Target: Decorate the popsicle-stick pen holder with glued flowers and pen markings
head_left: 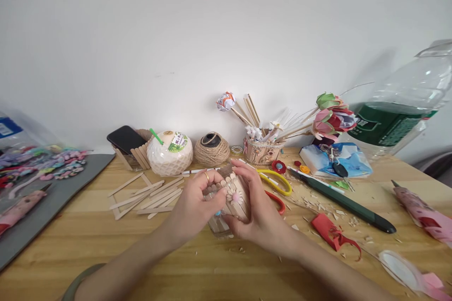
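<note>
Both my hands hold a small holder made of upright wooden craft sticks (236,189) over the middle of the wooden table (88,240). My left hand (197,204) wraps its left side, a ring on one finger. My right hand (252,202) cups its right side. A small white and pink flower decoration (233,195) sits on the holder's front, between my thumbs. The holder's base looks like clear plastic (218,226), partly hidden by my fingers.
Loose craft sticks (148,195) lie to the left, yellow and red scissors (278,187) to the right. Behind stand a white coconut (170,153), a twine ball (212,149), a stick holder with paper flowers (263,148), a phone (125,138), a green knife (344,202) and a big plastic bottle (402,113).
</note>
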Demonstrator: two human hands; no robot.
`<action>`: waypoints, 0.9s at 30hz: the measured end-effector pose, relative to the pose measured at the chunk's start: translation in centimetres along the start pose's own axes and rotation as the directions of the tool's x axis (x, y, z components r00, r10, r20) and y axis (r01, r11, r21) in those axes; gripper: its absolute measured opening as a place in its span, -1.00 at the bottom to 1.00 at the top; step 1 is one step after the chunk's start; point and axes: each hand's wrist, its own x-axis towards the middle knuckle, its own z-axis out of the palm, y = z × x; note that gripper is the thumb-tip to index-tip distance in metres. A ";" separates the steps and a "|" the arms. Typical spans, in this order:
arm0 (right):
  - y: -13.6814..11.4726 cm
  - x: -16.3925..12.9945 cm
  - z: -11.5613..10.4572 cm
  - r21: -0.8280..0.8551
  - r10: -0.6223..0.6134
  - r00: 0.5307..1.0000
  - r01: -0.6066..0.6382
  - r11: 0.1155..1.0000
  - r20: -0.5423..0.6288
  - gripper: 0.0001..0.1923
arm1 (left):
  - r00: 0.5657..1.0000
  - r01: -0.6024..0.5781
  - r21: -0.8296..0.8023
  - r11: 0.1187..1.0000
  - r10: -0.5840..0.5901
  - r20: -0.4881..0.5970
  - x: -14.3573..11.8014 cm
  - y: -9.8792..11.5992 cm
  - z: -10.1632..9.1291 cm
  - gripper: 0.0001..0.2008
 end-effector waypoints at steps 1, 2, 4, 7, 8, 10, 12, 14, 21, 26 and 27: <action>0.0 0.0 0.0 -0.002 -0.003 1.000 0.003 1.000 0.001 -0.18 | 1.000 -0.002 0.007 1.000 0.002 0.002 -0.1 0.0 0.0 -0.89; 0.1 0.0 0.1 -0.003 -0.004 1.000 0.004 1.000 0.002 -0.18 | 1.000 -0.004 0.010 1.000 0.004 0.003 -0.1 0.0 0.0 -0.90; 0.1 0.0 0.1 -0.003 -0.002 1.000 0.002 1.000 0.007 -0.19 | 1.000 -0.008 0.008 1.000 0.008 0.012 -0.2 0.1 -0.1 -0.93; 0.1 0.1 0.1 -0.008 -0.008 1.000 0.008 1.000 0.007 -0.20 | 0.999 -0.016 -0.011 1.000 0.017 0.034 -0.3 0.2 -0.3 -0.97; 0.1 0.1 0.1 -0.012 -0.010 1.000 0.010 1.000 0.005 -0.20 | 0.999 -0.015 -0.024 1.000 0.016 0.040 -0.3 0.3 -0.3 -0.97; 0.0 0.1 0.1 -0.020 -0.014 1.000 0.014 1.000 0.000 -0.20 | 0.999 -0.005 -0.052 0.999 0.007 0.050 -0.3 0.4 -0.5 -0.96; -0.1 0.1 0.1 -0.023 -0.013 1.000 0.013 1.000 -0.001 -0.20 | 0.998 0.008 -0.074 0.997 -0.003 0.058 -0.3 0.5 -0.6 -0.95; -0.1 0.1 0.1 -0.022 -0.012 1.000 0.012 1.000 -0.003 -0.21 | 0.998 0.016 -0.091 0.996 -0.010 0.067 -0.3 0.5 -0.6 -0.95; 0.1 0.1 0.0 -0.031 -0.022 1.000 0.022 0.999 -0.002 -0.21 | 0.994 0.035 -0.136 0.990 -0.020 0.111 0.0 0.0 -0.6 -0.96; 0.1 0.1 0.0 -0.020 -0.018 1.000 0.018 1.000 0.009 -0.23 | 0.994 0.040 -0.141 0.989 -0.026 0.102 0.1 0.0 -0.7 -0.96; 0.1 0.1 0.0 -0.019 -0.018 1.000 0.018 1.000 0.007 -0.23 | 0.995 0.045 -0.138 0.989 -0.033 0.090 0.2 0.0 -0.6 -0.96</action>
